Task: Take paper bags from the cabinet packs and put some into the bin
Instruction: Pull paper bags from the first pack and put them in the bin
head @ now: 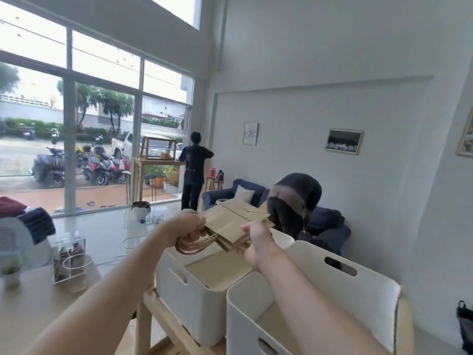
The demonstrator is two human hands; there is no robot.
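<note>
Clear box: on the round table at the far left, out of the way.
Left hand: curled tight round the handle end of the bags.
Paper bags: a flat stack held up in the air, right over the far bin.
Right hand: pinching the near edge of the stack.
Far bin: some brown bags inside already, room for more.
Near bin: white, just beside.
Left to do: lower the stack in, let go.
In the way: nothing between bags and bin.
</note>
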